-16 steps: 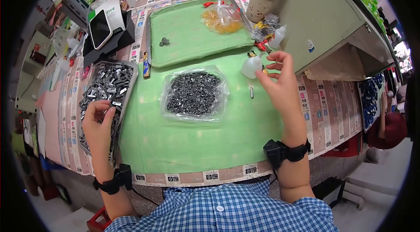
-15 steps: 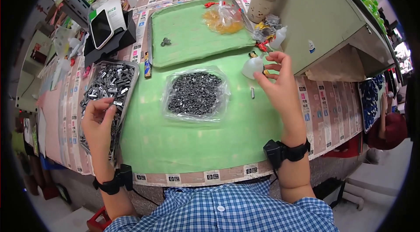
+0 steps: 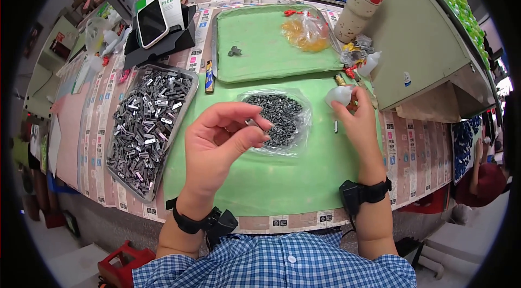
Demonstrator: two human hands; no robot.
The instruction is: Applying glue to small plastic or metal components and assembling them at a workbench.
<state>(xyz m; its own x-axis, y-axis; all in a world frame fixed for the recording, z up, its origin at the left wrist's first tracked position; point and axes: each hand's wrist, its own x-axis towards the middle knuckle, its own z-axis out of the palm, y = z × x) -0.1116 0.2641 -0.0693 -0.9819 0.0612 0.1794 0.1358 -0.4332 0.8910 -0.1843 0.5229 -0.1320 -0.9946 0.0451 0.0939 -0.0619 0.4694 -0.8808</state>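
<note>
Here, a small grey metal piece (image 3: pixel 251 123) is pinched between the thumb and fingertips of the left hand (image 3: pixel 220 144), which is raised above the green mat (image 3: pixel 255 179) with its fingers closed together on the part. Just to the right of that hand, a clear plastic bag of small dark parts (image 3: pixel 279 117) is seen lying on the mat. A small white squeeze bottle (image 3: pixel 339 94) is gripped by the right hand (image 3: pixel 361 125), the fingers being clamped around it near the far right edge of the mat. A tiny grey piece (image 3: pixel 336 125) is left on the mat beside the right hand. To the left, a metal tray of grey metal clips (image 3: pixel 146 119) is set on the table, its near corner close to the left wrist. Beyond the mat, a green-lined tray (image 3: pixel 260 54) is placed, holding a bag of yellow bits (image 3: pixel 306 33) and a small dark part. A phone (image 3: pixel 152 22) is propped on a black stand at the far left
</note>
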